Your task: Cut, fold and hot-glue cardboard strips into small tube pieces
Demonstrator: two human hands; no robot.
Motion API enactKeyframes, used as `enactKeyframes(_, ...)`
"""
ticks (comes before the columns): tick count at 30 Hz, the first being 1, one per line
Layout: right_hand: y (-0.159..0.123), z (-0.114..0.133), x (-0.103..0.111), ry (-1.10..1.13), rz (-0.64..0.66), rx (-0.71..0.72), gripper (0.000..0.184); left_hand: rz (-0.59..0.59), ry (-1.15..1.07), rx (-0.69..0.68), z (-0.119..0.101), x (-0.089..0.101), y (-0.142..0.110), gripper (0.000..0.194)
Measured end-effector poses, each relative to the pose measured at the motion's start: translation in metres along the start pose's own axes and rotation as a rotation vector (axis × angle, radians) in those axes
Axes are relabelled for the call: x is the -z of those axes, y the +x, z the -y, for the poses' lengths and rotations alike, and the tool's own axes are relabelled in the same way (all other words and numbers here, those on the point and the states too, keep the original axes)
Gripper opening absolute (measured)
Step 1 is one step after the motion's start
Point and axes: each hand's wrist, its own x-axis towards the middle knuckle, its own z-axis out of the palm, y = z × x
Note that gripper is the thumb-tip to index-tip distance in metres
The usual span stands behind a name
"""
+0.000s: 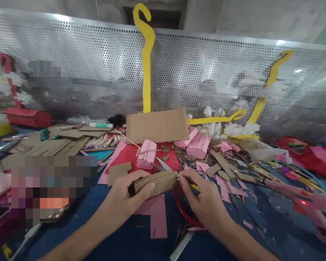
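Note:
My left hand (136,188) is closed around a folded piece of brown cardboard (157,183), its thumb lying along the near face. My right hand (199,190) pinches at the right end of that cardboard with thumb and index finger. Scissors (163,165) lie open just behind the cardboard, blades pointing away, with a red handle (186,210) partly under my right hand. Below the cardboard is a cut strip of pink paper (159,221). A pink paper box shape (146,154) rests on red paper (127,156) behind my left hand.
A pink glue gun (301,199) with a red light lies at right. A cardboard panel (157,127) and yellow hook shapes (146,69) stand at the back against a perforated metal screen (97,65). A metal ruler-like strip (182,246) lies near. Paper scraps are scattered around.

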Motion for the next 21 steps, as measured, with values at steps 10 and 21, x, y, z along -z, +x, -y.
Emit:
enactKeyframes(10, 0.0, 0.006, -0.005, 0.009, -0.012, 0.323, 0.015, 0.055, -0.069, 0.001, -0.002, -0.007, -0.005, 0.035)
enactKeyframes(21, 0.0, 0.012, -0.002, -0.031, 0.019, 0.198, 0.019, 0.016, 0.056, -0.08, -0.001, -0.009, -0.007, 0.031)
